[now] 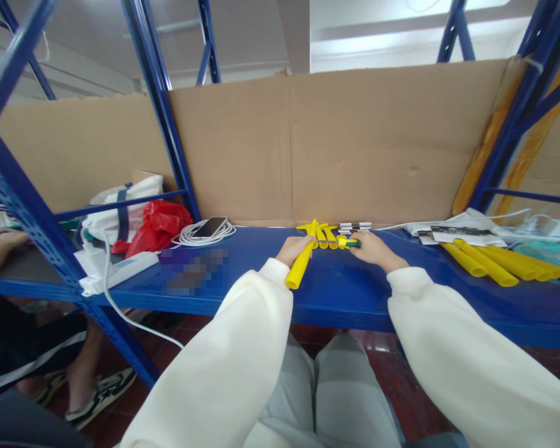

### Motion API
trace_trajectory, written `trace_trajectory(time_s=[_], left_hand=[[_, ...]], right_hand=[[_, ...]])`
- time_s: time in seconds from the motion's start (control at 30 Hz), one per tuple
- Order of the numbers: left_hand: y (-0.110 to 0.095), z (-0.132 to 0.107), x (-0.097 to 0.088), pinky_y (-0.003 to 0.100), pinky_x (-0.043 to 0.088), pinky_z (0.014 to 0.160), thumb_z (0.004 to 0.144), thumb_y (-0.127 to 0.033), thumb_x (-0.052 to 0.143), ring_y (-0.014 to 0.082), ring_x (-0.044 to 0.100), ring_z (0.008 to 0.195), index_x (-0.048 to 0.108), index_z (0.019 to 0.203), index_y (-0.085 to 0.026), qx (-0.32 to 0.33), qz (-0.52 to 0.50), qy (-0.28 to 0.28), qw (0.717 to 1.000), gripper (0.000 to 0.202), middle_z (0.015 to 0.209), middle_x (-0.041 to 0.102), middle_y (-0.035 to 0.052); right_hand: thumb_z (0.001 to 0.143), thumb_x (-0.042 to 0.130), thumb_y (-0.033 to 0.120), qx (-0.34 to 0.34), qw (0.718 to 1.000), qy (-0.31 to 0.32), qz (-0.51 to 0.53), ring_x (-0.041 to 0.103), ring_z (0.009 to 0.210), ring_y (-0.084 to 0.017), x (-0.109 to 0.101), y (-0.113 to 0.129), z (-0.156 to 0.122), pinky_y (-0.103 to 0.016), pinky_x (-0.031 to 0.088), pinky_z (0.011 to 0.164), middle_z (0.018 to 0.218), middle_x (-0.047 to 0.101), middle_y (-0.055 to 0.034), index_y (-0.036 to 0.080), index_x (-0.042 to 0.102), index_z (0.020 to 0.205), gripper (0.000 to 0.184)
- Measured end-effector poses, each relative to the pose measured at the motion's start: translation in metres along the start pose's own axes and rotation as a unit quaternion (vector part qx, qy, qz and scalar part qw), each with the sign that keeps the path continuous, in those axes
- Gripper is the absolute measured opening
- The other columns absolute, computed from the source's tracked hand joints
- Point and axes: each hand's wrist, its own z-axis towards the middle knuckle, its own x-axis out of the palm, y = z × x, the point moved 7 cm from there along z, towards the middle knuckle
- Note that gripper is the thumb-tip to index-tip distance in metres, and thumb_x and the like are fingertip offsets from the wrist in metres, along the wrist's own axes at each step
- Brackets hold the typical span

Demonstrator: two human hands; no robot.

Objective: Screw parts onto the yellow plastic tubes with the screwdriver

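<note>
My left hand (290, 250) is closed around a yellow tapered tube (300, 267), whose wide end tilts down toward me. My right hand (372, 249) grips a screwdriver (348, 242) with a yellow and green handle. Its thin shaft points left and meets the upper part of the tube; whether the tip is inside cannot be seen. Just behind the hands, several more yellow pieces (326, 233) with crossbar ends lie on the blue shelf. Beside them sits a small stack of black-and-white sticks (354, 226).
Several yellow tubes (494, 261) lie at right by a white plastic bag (466, 227). On the left are a phone (210, 227) on coiled white cable, a power strip (121, 274) and a red bag (161, 224). Cardboard (354, 143) backs the blue shelf (345, 286). Another person's hand (4, 242) shows far left.
</note>
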Motion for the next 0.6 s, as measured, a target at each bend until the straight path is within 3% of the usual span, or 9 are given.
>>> trace_trajectory(time_s=[0.3, 0.6], left_hand=[[-0.0029, -0.0057, -0.0008, 0.021, 0.041, 0.048, 0.092, -0.020, 0.061, 0.0092, 0.048, 0.038, 0.059, 0.053, -0.015, -0.012, 0.009, -0.013, 1.000, 0.040, 0.039, 0.054, -0.0007], [-0.0037, -0.0067, -0.0013, 0.022, 0.042, 0.049, 0.091, -0.021, 0.063, 0.0096, 0.048, 0.039, 0.058, 0.050, -0.016, -0.011, 0.002, -0.021, 1.000, 0.041, 0.039, 0.053, -0.0009]], right_hand=[[0.085, 0.064, 0.025, 0.042, 0.998, 0.031, -0.031, 0.070, 0.087, -0.025, -0.0038, 0.0015, -0.0048, -0.028, 0.043, 0.068, 0.102, 0.076, -0.0102, 0.021, 0.063, 0.110, 0.026], [0.084, 0.065, 0.023, 0.030, 0.999, 0.011, -0.004, 0.070, 0.086, -0.023, -0.0022, -0.0017, -0.0020, -0.027, 0.042, 0.068, 0.100, 0.076, -0.0081, 0.023, 0.064, 0.106, 0.022]])
